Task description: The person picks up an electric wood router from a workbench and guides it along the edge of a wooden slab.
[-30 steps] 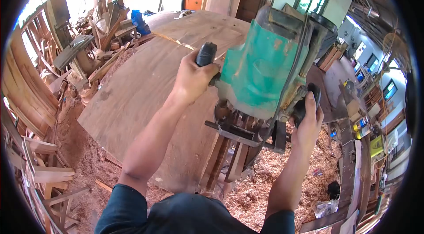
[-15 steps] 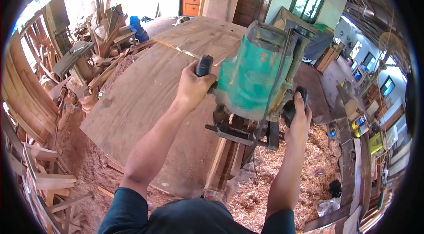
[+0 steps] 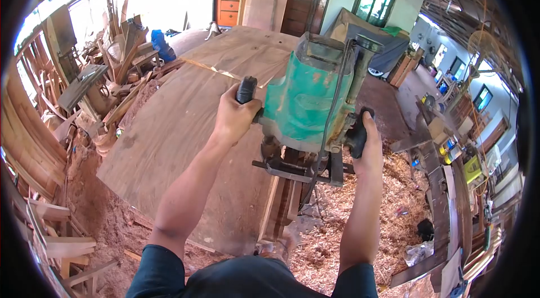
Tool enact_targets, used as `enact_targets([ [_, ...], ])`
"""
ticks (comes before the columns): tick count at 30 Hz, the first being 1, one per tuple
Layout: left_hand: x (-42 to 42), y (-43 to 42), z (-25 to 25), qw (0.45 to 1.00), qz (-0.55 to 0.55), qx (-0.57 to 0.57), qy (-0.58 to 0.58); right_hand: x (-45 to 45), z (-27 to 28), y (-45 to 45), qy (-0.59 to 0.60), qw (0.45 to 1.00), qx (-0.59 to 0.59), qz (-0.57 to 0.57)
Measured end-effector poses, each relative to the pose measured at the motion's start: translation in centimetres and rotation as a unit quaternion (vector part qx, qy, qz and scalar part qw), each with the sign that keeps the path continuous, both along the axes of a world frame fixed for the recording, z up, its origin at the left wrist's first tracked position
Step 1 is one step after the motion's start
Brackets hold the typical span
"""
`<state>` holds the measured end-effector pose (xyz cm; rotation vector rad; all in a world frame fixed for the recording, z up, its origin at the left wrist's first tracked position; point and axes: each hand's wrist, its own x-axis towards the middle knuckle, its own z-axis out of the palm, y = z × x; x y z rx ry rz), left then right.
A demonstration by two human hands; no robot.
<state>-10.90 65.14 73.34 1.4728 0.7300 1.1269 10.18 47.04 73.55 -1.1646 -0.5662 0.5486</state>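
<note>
A green plunge router [image 3: 306, 98] with black side handles stands upright in front of me. My left hand [image 3: 233, 115] is wrapped round its left handle [image 3: 246, 90], and my right hand [image 3: 369, 146] grips the right handle [image 3: 359, 132]. The router's dark metal base [image 3: 298, 171] rests over narrow wooden strips [image 3: 284, 205] that run toward me along the right edge of a plywood-topped table [image 3: 169, 146]. A black cord [image 3: 333, 123] hangs down the router's near side. The base hides the cutter.
Wood shavings [image 3: 360, 225] cover the floor to the right. Scrap timber [image 3: 126, 50] and a blue bag [image 3: 162, 45] are piled at the left. A long thin wooden strip [image 3: 211, 67] lies across the tabletop. Planks and a cluttered bench [image 3: 450, 185] line the right side.
The view has shifted slightly, so the router and both hands appear a little further left. Both hands keep their grip on the handles.
</note>
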Motion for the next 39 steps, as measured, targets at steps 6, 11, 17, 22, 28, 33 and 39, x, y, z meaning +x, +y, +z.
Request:
enact_targets([
  [6, -0.2, 0.2, -0.1, 1.000, -0.010, 0.008, 0.003, 0.7, -0.3, -0.3, -0.008, 0.999, -0.007, 0.046],
  [11, -0.2, -0.2, 0.4, 1.000, -0.010, 0.003, 0.003, 0.5, -0.4, -0.1, 0.006, 1.000, -0.003, 0.012],
  [17, 0.0, 0.3, -0.4, 1.000, -0.006, 0.004, -0.001, -0.6, -0.3, 0.2, -0.034, 0.997, -0.002, -0.070],
  [22, -0.4, 0.1, -0.5, 1.000, 0.002, 0.026, 0.011, -1.7, -0.4, 0.1, -0.072, 0.992, -0.003, -0.105],
  [28, -0.4, -0.1, -1.0, 0.999, 0.010, 0.041, -0.006, -1.2, -1.0, -0.1, -0.078, 0.994, 0.003, -0.071],
  [33, -0.4, 0.2, -1.1, 0.999, 0.004, 0.044, 0.006, -1.1, -1.3, 0.0, -0.074, 0.994, 0.016, -0.085],
  [39, -0.5, 0.1, -1.2, 0.999, 0.002, 0.042, -0.005, -1.5, -1.4, -0.1, -0.072, 0.993, 0.018, -0.093],
])
